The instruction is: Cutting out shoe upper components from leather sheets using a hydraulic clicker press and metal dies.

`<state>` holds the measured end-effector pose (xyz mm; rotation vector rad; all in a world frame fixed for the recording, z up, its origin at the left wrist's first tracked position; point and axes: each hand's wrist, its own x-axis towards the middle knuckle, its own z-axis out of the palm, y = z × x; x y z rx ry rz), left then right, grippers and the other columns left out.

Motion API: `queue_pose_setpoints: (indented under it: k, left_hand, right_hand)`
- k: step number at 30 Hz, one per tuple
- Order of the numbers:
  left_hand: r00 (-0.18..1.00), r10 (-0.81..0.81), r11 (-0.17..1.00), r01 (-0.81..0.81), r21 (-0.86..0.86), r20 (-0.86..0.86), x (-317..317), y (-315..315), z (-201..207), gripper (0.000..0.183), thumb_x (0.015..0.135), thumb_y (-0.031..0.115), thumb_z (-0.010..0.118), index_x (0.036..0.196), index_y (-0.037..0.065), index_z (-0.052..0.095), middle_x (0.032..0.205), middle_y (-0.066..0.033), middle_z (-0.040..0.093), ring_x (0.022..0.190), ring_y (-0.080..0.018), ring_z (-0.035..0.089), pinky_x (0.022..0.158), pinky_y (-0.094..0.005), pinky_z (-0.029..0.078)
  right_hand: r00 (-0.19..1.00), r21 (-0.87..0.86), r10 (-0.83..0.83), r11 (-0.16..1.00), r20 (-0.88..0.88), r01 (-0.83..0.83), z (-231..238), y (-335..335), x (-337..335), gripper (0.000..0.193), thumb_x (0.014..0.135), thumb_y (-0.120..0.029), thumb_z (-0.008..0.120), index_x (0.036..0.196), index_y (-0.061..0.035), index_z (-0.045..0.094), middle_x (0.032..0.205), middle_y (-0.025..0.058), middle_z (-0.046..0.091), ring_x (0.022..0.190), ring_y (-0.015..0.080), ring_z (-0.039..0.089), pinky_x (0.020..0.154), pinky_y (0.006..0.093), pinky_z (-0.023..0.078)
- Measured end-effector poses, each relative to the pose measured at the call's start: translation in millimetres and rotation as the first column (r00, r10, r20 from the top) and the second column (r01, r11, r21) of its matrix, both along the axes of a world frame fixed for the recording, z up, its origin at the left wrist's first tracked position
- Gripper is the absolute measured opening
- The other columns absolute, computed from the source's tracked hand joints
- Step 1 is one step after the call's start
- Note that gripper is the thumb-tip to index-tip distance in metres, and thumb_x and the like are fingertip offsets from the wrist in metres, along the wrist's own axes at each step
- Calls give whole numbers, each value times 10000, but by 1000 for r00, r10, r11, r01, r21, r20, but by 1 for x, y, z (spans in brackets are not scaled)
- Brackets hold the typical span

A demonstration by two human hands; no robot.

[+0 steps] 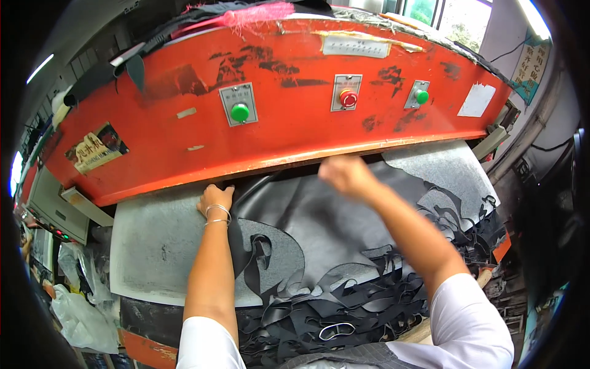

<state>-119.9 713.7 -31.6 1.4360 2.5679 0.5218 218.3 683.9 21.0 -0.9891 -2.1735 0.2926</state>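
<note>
A sheet of black leather (319, 215) with cut-out holes lies on the grey cutting board (153, 246) under the big red press head (276, 104). My left hand (215, 200), with thin bangles on the wrist, reaches under the press edge and rests on the sheet's left border. My right hand (344, 173) is blurred at the press's lower edge above the sheet's middle; whether it grips anything I cannot tell. Tangled black leather offcuts (344, 307) hang over the board's near edge.
The press head carries two green buttons (239, 112) (421, 96) and a red one (348, 98). A pink rag (258, 13) lies on top. Clear plastic bags (80, 307) sit low left. A window (455, 15) is at top right.
</note>
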Motion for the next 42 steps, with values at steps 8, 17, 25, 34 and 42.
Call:
queue_pose_setpoints:
  k: [8,17,25,34,42]
  left_hand:
    - [991,112,982,-121,148,72,-6,30,-18,358,823,437,655,982,123,723,1063,-130,705,1054,-331,638,940,-453,395]
    - [983,65,989,-41,142,-171,4,8,-1,528,880,409,615,1257,50,527,1335,-168,522,1247,-336,478,1053,-523,309]
    - [778,-549,831,548,-98,-308,87,-46,-22,651,946,493,461,1491,156,344,1565,-126,275,1458,-301,212,1173,-489,145]
    - [753,-623,757,649,81,-213,91,-31,-31,624,895,458,573,1397,103,470,1501,-179,368,1423,-349,268,1141,-539,174]
    - [572,-803,595,779,-196,-166,231,28,-12,701,891,549,534,1474,193,376,1553,-174,274,1449,-375,192,1162,-533,127]
  right_hand:
    - [903,-16,-45,998,427,58,-87,-65,-8,534,932,-488,518,1353,-159,533,1457,111,438,1393,278,347,1144,471,263]
    - [894,-45,-59,995,444,88,-94,-62,-1,537,958,-502,460,1389,-184,499,1509,97,377,1426,266,294,1163,476,219]
    - [814,106,-330,942,478,320,-111,-28,101,626,894,-641,444,1386,-258,491,1517,95,362,1424,289,285,1106,590,223]
    - [499,-211,-612,481,614,851,-106,-98,284,672,944,-611,362,1505,-244,318,1590,121,206,1480,279,146,1159,565,106]
    - [489,-201,-615,478,619,855,-104,-107,289,663,959,-579,364,1506,-207,322,1582,145,214,1477,287,152,1172,533,96]
